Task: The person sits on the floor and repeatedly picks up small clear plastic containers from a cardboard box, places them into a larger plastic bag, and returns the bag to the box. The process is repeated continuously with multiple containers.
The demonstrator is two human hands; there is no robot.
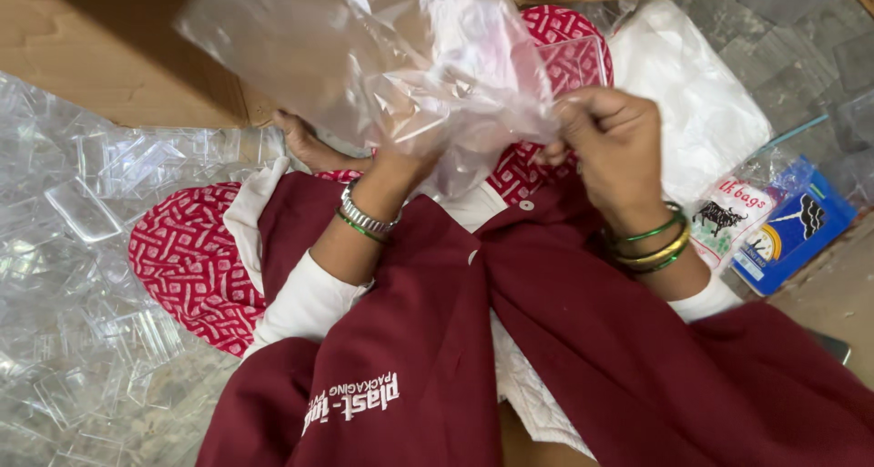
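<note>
A crumpled clear plastic bag [391, 57] is held up in front of me by both hands. My left hand [401, 157] grips its lower part from beneath, partly hidden by the film; a watch and green bangle sit on that wrist. My right hand [610, 144] pinches the bag's right edge, with green and gold bangles on its wrist. A small clear plastic box [572, 65] shows just behind the bag, above my right hand. My lap, in red patterned cloth [187, 262], lies below, with maroon sleeves over it.
Several clear plastic boxes [86, 212] are heaped on the floor at left. A cardboard box [109, 48] stands at upper left. A white bag [692, 94] and printed packets, one blue [792, 226], lie at right on the grey tiled floor [792, 57]. A bare foot [305, 144] shows beneath the bag.
</note>
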